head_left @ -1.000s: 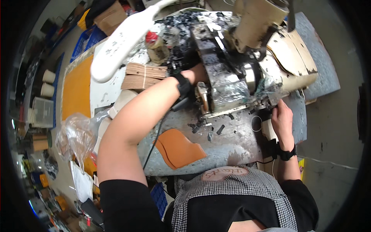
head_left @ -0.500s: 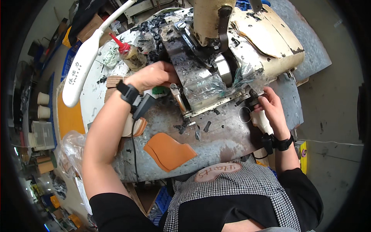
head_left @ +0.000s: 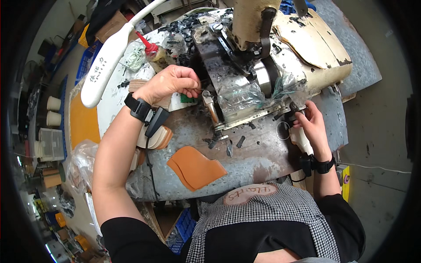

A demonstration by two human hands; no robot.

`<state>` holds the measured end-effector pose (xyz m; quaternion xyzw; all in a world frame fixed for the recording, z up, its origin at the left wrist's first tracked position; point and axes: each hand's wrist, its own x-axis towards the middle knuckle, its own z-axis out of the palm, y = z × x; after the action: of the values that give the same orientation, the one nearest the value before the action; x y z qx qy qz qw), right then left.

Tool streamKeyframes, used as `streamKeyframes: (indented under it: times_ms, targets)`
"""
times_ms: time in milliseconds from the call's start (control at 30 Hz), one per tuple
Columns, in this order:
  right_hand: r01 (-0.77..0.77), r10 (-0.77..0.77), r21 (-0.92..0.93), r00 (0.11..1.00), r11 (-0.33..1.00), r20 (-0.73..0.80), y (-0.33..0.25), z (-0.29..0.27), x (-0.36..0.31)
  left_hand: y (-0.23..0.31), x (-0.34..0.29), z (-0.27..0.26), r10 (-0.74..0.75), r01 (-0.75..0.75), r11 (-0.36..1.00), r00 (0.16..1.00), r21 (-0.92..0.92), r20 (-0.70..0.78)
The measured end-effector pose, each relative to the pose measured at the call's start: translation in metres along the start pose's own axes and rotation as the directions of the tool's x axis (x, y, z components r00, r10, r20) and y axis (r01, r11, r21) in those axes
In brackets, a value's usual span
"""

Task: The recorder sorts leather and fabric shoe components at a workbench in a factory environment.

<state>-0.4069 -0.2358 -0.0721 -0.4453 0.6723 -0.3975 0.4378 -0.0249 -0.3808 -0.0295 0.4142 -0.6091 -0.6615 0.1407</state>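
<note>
Left of the machine, my left hand bunches its fingers, pinch unclear; in front of it, brown pieces lie untouched, finished or not I can't tell; dark scraps suggest some cutting done; at its right front, my right hand curls, grip unclear.

On my feed, the leather pieces nearer the body than my left hand are orange-tan. Just under that hand I see a green piece; beyond it, the bottle cap is red. To its left, the lamp is white with dark marks and the sheet amber. Beyond my right hand, the machine housing is cream, flecked black; beside it, the handle is off-white. Below both hands, the apron shows black-and-white checks and a pinkish patch.
</note>
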Motion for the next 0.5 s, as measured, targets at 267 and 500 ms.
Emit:
streamKeyframes:
  times_ms: [267,500]
  targets:
    - [-0.02,0.02,-0.037,1.0,0.999,0.002,0.001,0.0,0.001,-0.011,-0.02,-0.011,0.058,-0.059,0.998,0.998,-0.03,-0.016]
    - [0.026,-0.027,-0.043,0.999,0.999,-0.022,0.004,0.002,0.001,-0.007,-0.041,-0.029,0.124,-0.175,0.951,0.971,-0.256,-0.205]
